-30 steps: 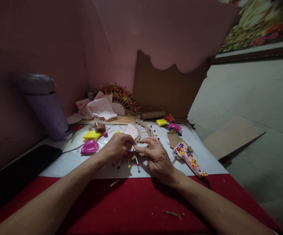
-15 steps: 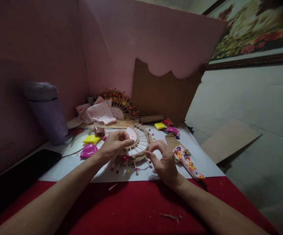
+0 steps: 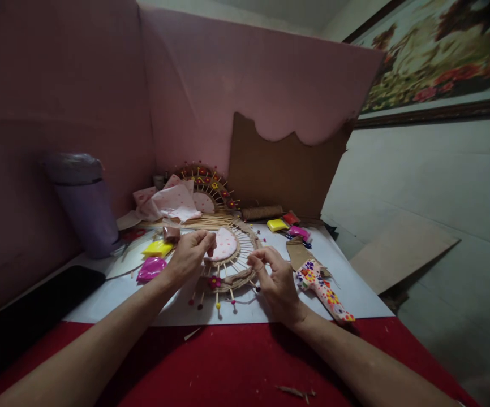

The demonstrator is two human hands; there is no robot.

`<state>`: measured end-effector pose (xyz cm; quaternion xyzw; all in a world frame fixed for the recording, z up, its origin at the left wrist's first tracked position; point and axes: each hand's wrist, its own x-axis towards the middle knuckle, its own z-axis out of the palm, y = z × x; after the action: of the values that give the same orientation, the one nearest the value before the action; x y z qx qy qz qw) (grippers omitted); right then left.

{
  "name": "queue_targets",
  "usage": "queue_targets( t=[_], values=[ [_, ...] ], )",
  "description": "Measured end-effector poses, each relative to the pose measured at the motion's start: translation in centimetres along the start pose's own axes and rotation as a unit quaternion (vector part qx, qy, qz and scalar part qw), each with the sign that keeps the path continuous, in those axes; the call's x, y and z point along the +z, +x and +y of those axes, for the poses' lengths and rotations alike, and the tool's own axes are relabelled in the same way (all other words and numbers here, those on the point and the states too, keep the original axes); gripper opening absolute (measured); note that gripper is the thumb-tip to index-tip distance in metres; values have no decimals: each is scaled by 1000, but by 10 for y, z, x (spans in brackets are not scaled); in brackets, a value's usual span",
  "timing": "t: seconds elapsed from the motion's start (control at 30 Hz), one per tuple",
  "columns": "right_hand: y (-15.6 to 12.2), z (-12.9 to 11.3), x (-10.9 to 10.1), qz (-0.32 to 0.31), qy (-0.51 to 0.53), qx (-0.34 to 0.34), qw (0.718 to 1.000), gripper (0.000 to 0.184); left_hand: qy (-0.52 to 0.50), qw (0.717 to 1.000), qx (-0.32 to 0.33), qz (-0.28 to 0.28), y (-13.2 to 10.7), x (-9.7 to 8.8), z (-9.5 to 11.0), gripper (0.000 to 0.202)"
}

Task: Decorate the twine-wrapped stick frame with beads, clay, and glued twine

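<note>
A round stick-and-rope craft wheel (image 3: pixel 233 255) with a pink dotted fabric centre (image 3: pixel 224 245) lies on a white sheet (image 3: pixel 347 294). Sticks tipped with coloured beads poke out of its near edge. My left hand (image 3: pixel 189 254) is curled at the wheel's left rim, fingertips pinched together; what they hold is too small to make out. My right hand (image 3: pixel 275 277) rests at the wheel's right rim, fingers bent and pinching the rope edge. A small red flower (image 3: pixel 215 281) sits on the near rim between my hands.
Yellow (image 3: pixel 158 247) and pink clay packets (image 3: pixel 150 267) lie left of the wheel, a flowered glue gun (image 3: pixel 322 287) to the right. Behind are a second finished wheel (image 3: pixel 207 182), pink fabric (image 3: pixel 171 198), a twine spool (image 3: pixel 262 212), cardboard (image 3: pixel 287 169), and a purple tumbler (image 3: pixel 82 203). A dark phone (image 3: pixel 45 294) lies left.
My hands have drawn apart from the wheel's near middle to its left and right rims. My right hand went from flat to a pinch. The camera tilted up slightly.
</note>
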<state>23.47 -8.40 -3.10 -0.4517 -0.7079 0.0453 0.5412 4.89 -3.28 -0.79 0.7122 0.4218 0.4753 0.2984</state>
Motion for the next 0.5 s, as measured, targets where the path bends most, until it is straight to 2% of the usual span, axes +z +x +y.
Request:
queue_targets(
  t=[0.13, 0.23, 0.33, 0.5],
  values=[
    [-7, 3, -5, -3, -17, -9, 1000, 22, 42, 998, -6, 57, 3, 0, -9, 19],
    [-5, 1, -9, 11, -41, -2, 999, 27, 81, 994, -8, 73, 3, -1, -16, 9],
    [-4, 0, -11, 18, -55, 4, 998, 30, 119, 991, -6, 64, 4, -4, -19, 14],
    [-6, 6, -9, 23, -51, 15, 998, 36, 208, 978, 11, 7, 5, -10, -17, 22]
  ],
)
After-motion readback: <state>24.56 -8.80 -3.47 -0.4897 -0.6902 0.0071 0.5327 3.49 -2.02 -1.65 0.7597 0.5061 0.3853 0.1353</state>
